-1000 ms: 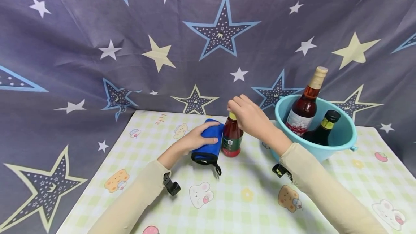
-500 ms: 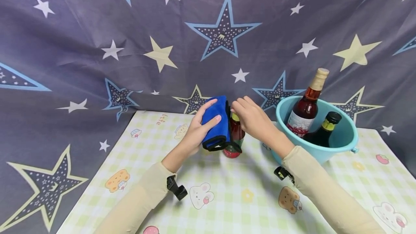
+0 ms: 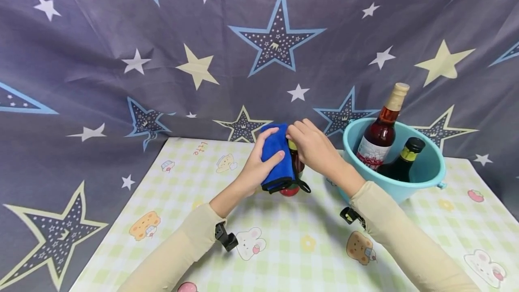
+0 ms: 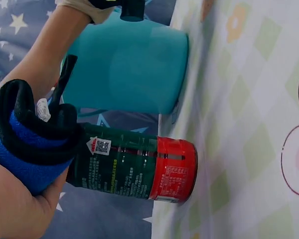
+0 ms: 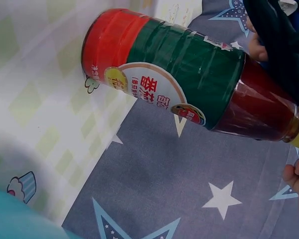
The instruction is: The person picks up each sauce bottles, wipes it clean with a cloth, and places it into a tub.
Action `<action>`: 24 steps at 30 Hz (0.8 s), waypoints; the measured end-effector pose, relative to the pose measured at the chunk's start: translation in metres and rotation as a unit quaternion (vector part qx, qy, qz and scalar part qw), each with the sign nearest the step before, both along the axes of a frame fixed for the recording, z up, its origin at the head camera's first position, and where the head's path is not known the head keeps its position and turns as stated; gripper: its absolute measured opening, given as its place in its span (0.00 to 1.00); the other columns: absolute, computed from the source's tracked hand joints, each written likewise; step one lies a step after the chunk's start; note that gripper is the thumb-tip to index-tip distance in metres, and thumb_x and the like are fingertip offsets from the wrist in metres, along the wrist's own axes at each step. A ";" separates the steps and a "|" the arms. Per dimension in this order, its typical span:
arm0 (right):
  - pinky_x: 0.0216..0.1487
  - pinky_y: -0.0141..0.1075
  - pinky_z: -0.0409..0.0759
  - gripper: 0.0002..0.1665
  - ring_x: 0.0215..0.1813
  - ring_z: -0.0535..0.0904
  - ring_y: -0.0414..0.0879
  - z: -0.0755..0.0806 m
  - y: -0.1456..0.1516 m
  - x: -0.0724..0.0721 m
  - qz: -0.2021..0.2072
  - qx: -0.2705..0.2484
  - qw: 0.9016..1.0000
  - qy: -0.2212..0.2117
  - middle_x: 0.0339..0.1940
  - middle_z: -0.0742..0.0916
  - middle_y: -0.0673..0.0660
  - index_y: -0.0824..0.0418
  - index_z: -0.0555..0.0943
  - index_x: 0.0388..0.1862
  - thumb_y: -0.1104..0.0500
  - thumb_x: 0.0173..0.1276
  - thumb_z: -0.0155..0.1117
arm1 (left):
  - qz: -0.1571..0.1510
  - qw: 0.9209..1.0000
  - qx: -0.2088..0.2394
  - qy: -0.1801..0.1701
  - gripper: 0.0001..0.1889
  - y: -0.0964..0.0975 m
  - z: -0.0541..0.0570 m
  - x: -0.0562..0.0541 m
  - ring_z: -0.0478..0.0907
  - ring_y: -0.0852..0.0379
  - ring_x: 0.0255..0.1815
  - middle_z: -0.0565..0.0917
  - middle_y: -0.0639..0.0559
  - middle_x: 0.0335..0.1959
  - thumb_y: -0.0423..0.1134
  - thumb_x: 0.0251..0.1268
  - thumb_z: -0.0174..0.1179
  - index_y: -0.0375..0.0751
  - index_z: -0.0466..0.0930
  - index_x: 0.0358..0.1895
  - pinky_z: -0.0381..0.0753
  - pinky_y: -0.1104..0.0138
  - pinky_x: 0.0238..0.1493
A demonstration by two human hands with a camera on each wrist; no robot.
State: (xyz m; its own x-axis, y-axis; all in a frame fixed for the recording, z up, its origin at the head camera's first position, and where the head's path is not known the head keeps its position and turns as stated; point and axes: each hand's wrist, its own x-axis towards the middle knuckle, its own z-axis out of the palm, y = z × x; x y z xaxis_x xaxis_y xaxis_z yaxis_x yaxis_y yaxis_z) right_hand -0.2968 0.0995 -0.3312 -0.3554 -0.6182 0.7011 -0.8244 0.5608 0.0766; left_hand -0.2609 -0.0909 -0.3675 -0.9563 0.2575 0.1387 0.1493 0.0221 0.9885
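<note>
A ketchup bottle [image 5: 189, 74] with a yellow cap, green label and red base stands upright on the table. My right hand [image 3: 312, 145] pinches it at the cap. Folded blue cloth [image 3: 279, 161] with black edging and a hanging loop is gripped in my left hand [image 3: 256, 168], thumb on the near side and fingers behind. The cloth lies against the bottle's left side and hides much of its upper part in the head view. In the left wrist view, the label and base of the bottle [image 4: 124, 164] show below the cloth [image 4: 35, 149].
To the right stands a turquoise bucket [image 3: 389, 189]. Inside lean a tall reddish-brown bottle [image 3: 377, 141] with a white label and a dark bottle [image 3: 399, 169] with a black cap. Behind the checked tablecloth [image 3: 284, 256] hangs a star-patterned curtain [image 3: 251, 8].
My left hand has lifted the blue cloth from the table beside the bottle and moved it right and up, against the bottle's upper part. The right hand has stayed at the cap.
</note>
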 end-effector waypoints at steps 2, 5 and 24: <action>0.39 0.40 0.65 0.07 0.33 0.64 0.51 0.000 -0.001 0.000 -0.001 0.002 1.000 -0.005 0.29 0.74 0.56 0.63 0.72 0.35 0.67 0.77 0.57 | 0.004 1.000 -0.018 0.001 0.30 -0.001 0.000 0.000 0.68 0.40 0.71 0.60 0.49 0.77 0.41 0.76 0.58 0.70 0.60 0.75 0.77 0.46 0.61; 0.39 0.40 0.65 0.07 0.33 0.63 0.50 0.000 -0.002 0.001 -0.002 0.003 1.000 -0.008 0.29 0.74 0.56 0.63 0.72 0.35 0.67 0.77 0.56 | 0.007 0.999 -0.050 0.009 0.31 -0.003 -0.002 -0.001 0.67 0.41 0.72 0.62 0.49 0.77 0.41 0.75 0.59 0.70 0.61 0.75 0.76 0.44 0.63; 0.38 0.40 0.67 0.06 0.32 0.65 0.50 0.001 -0.002 0.001 0.000 -0.009 1.000 -0.012 0.29 0.77 0.56 0.63 0.74 0.36 0.66 0.78 0.56 | 0.002 0.968 -0.248 0.045 0.30 -0.017 -0.016 0.003 0.71 0.35 0.69 0.65 0.33 0.74 0.40 0.73 0.58 0.65 0.64 0.74 0.77 0.40 0.62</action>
